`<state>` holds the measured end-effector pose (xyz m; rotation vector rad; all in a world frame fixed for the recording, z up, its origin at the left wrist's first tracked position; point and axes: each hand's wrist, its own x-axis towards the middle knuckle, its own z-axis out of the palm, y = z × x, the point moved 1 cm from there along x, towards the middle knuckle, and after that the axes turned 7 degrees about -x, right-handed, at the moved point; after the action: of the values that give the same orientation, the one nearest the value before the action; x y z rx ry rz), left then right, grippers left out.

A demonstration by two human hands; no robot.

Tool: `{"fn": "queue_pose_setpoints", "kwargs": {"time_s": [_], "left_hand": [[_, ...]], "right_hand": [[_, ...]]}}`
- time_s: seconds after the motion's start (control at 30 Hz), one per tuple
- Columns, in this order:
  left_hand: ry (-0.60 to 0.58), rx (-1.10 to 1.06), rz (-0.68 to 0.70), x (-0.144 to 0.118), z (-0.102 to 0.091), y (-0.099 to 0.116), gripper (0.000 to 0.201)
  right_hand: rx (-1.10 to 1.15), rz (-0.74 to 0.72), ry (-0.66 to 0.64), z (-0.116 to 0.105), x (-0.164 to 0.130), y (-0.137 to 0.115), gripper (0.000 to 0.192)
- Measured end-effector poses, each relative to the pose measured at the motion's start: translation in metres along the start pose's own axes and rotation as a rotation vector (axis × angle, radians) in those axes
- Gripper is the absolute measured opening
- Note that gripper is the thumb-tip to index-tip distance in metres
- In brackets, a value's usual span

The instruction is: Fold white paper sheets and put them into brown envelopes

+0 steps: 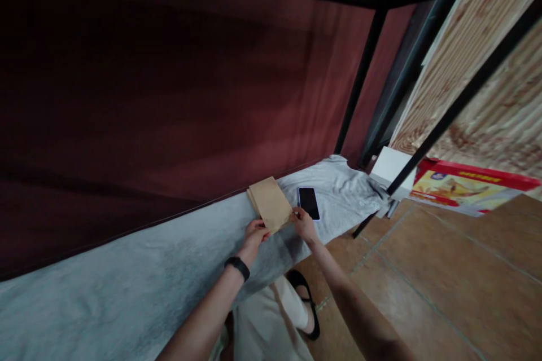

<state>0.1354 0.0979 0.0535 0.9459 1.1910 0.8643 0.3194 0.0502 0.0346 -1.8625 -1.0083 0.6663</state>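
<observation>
Both hands pinch the brown paper envelope: left hand, right hand; hold its near corners evenly, flat on the bed, off the phone.

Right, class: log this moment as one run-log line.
left hand: holds brown paper bag near edge | right hand: on bag's corner | bag: flat on grey sheet | phone: beside bag, screen dark

Both your bare arms reach forward and converge, left hand with a black band at the wrist, fingers curled in a pinch, right hand just beside it, fingers bent, thumb forward.
</observation>
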Motion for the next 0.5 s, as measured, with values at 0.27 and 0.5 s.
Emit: {"fn": "queue_pose_setpoints", "kwargs": {"time_s": [0.27,0.5], "left_hand": [[0.082,-0.026,0.046,0.0,-0.006,-0.003,0.026],[0.088,-0.057,0.057,0.014,0.006,0.001,0.023]], "right_hand": [[-0.439,-0.134,0.064,-0.012,0.009,-0.015,0.036],[-0.627,-0.273,0.003,0.008,0.042,-0.033,0.026]]}}
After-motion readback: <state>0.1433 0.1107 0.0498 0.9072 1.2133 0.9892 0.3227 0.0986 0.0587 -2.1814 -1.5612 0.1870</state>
